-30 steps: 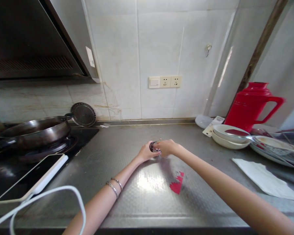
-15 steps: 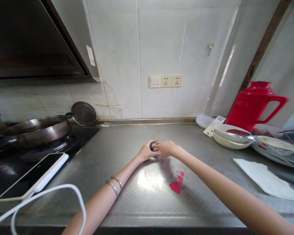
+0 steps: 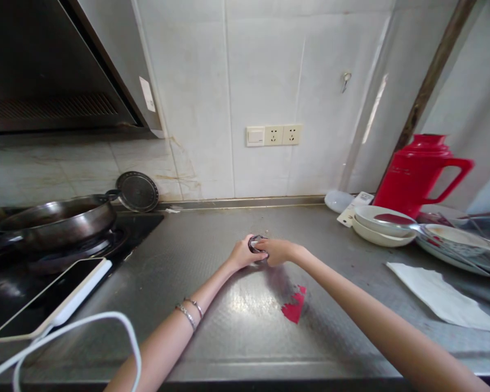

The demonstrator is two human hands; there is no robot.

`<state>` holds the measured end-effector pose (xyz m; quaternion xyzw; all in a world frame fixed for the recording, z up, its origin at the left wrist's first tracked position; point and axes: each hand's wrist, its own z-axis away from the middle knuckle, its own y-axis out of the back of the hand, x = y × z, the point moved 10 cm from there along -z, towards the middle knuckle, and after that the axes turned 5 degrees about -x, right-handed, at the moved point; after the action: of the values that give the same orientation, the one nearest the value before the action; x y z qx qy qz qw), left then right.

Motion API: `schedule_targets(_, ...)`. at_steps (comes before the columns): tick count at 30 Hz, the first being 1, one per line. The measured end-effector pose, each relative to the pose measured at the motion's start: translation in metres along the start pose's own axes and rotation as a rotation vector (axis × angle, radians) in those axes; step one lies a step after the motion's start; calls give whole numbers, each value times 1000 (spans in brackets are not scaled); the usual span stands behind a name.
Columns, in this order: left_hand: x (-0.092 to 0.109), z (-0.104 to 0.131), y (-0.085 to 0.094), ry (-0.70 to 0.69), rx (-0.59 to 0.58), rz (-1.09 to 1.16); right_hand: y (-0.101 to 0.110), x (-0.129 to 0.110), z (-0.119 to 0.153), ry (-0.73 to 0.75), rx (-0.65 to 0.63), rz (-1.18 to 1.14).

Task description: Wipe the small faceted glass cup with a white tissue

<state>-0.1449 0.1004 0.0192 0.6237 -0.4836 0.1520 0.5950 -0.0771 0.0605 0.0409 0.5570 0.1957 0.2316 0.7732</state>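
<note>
Near the middle of the metal counter (image 3: 204, 245), a small round glass-like container with a dark rim (image 3: 258, 244) stands between my hands. My left hand (image 3: 242, 254) is wrapped round its left side, with the thumb in front. My right hand (image 3: 278, 251) is closed at the right side of the rim, its fingertips at or inside the opening. Whether those fingers pinch something is hidden. A torn red piece (image 3: 294, 306) lies on the counter below my right hand.
At left, a pan (image 3: 61, 220) sits on the stove beside a phone (image 3: 49, 299) with a white cable (image 3: 118, 316). At right stand a red thermos (image 3: 412, 177), stacked bowls (image 3: 381, 234) and a white paper (image 3: 441, 296). A round dark disc (image 3: 138, 191) leans on the wall.
The view has shifted slightly. My right hand has turned a little at the container's rim, while my left hand keeps its hold.
</note>
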Motion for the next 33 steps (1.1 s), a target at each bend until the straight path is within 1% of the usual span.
schedule_targets(4,-3,-1,-1,3,4,5,2,5,5,-83,89,47)
schedule_targets(7,-6,-1,0,-1,11,-20,5,7,8,-107,114,69)
schedule_targets(10,-5,-2,-1,-24,6,-33,5,7,7,-77,79,19)
schedule_targets(12,-5,-3,-2,-39,0,-18,6,4,3,-28,58,-9)
schedule_targets(14,-6,-4,-1,-32,4,-8,6,-1,-1,27,60,-14)
schedule_targets(16,-8,-5,-1,-14,10,-9,7,-4,-3,39,81,-5)
schedule_targets(21,-9,-4,-1,-8,8,-12,9,4,2,-94,153,49)
schedule_targets(23,-8,-3,-1,-12,14,-17,8,8,5,-103,150,28)
schedule_targets(28,-3,-2,-1,-40,10,-31,2,10,2,-31,99,-44)
schedule_targets(31,-3,-3,0,-30,16,-30,3,3,-1,30,118,-70)
schedule_targets(33,-4,-3,0,-23,22,-27,3,1,-1,25,139,-80)
